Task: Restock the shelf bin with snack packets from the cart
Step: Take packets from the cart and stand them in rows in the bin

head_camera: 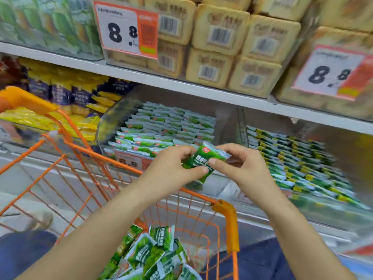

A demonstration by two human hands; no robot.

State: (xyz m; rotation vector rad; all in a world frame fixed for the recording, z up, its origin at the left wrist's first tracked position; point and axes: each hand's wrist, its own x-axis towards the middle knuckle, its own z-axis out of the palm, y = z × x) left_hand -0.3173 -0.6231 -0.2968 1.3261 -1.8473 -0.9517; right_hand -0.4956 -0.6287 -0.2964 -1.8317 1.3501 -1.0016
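Note:
Both of my hands hold green snack packets [203,160] above the cart's far rim, in front of the shelf bin. My left hand [173,168] pinches them from the left with thumb and curled fingers. My right hand [240,166] pinches the same packets from the right. The clear shelf bin [113,118] behind them holds several rows of matching green packets [167,126]. More loose green packets [149,257] lie heaped in the orange wire cart [226,215] below my forearms.
A second bin with green-and-yellow packets [298,158] sits to the right. Yellow and purple snack bags [66,93] fill the bin at left. The shelf above carries tan boxed packs [220,49] and price cards [127,29]. A shoe [40,221] shows at lower left.

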